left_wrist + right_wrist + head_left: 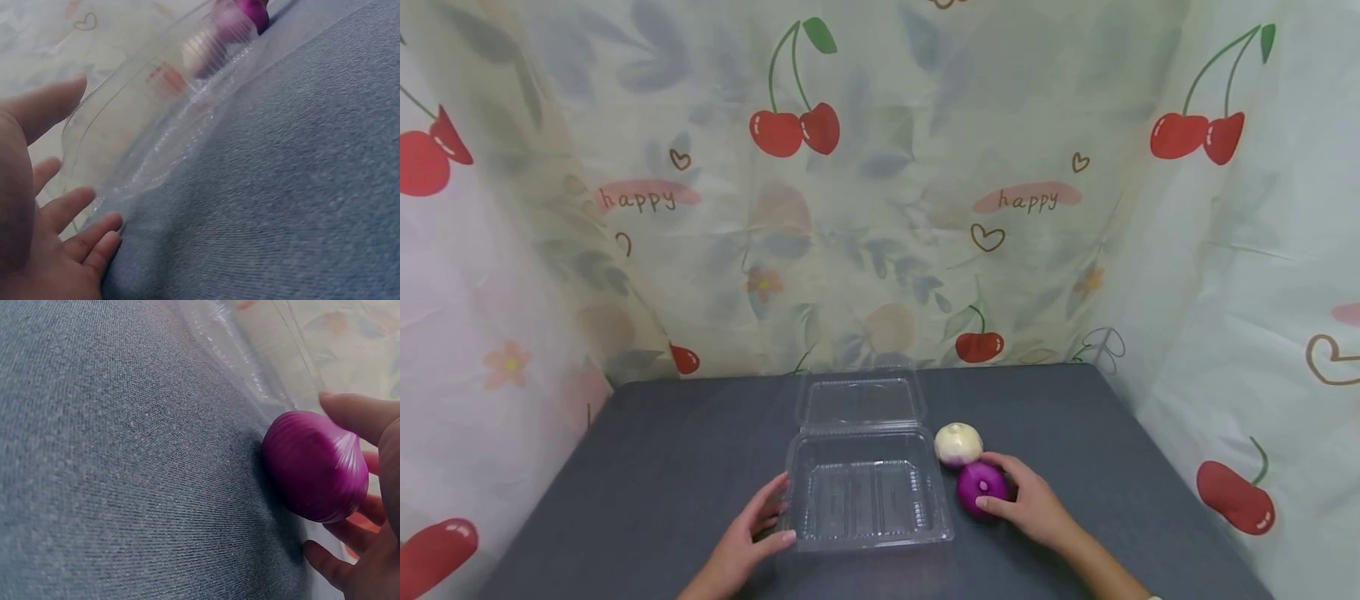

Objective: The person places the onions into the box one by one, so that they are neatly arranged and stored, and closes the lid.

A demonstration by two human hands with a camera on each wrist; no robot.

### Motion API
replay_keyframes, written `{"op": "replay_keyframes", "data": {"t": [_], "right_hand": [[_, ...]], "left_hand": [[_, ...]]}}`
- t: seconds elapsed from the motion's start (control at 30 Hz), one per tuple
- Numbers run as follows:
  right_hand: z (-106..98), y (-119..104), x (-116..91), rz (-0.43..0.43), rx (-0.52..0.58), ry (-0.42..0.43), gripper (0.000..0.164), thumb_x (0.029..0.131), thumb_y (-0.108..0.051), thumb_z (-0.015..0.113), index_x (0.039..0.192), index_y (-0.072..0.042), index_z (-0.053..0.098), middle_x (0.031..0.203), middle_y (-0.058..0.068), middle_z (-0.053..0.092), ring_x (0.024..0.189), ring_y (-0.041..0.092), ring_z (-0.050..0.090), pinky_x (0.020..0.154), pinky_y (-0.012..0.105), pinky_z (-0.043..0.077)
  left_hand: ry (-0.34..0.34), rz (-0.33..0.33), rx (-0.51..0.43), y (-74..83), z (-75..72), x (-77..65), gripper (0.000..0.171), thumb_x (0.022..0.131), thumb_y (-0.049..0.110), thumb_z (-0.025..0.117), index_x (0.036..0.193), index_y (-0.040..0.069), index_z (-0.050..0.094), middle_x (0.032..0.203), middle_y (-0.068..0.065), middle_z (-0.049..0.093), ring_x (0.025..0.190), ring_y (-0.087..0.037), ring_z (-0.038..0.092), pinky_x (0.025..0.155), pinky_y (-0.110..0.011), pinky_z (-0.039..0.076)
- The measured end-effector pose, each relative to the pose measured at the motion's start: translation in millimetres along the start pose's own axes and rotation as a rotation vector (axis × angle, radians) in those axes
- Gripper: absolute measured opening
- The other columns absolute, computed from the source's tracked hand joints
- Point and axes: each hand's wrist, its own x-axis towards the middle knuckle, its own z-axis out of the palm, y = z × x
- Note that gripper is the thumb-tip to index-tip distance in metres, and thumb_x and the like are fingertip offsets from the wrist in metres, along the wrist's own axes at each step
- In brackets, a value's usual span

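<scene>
A clear plastic clamshell box [872,533] sits on the table with its lid [861,404] folded back. At its left side is my left hand [748,529], thumb and fingers spread and relaxed, fingertips right at the rim. My right hand [1033,504] holds a glossy purple onion [981,488] to the right of the box, thumb on the near side and fingers round the far side. In the right wrist view the onion [315,465] lies low over the cloth. A white onion [958,444] with a purplish base sits just behind the purple one.
A dark grey cloth [677,467] covers the table. Patterned curtains [880,192] with cherries rise behind the table and along both sides. The lid reaches close to the table's back edge.
</scene>
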Motion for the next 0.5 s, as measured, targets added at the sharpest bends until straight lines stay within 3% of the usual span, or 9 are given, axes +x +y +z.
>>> {"op": "replay_keyframes", "data": {"t": [0.23,0.5], "right_hand": [[-0.3,2.8,0.4,0.008,-0.047,-0.087,0.075,0.071,-0.031,0.087,0.135,-0.009,0.054,0.128,0.009,0.058,0.113,0.026,0.054,0.093,0.045,0.046],[-2.6,1.1,-0.4,-0.001,-0.065,-0.115,0.071,0.073,-0.029,0.086,0.134,-0.013,0.055,0.126,0.008,0.058,0.111,0.027,0.054,0.091,0.047,0.047]], "left_hand": [[-0.092,0.049,-0.005,-1.9,-5.1,0.0,0.076,0.091,0.022,0.069,0.153,0.012,0.027,0.150,-0.023,0.035,0.130,-0.041,0.042,0.104,-0.060,0.031],[-0.091,0.008,0.010,-1.5,-3.3,0.1,0.079,0.090,0.027,0.070,0.153,0.013,0.026,0.151,-0.023,0.034,0.133,-0.042,0.039,0.105,-0.061,0.028]]}}
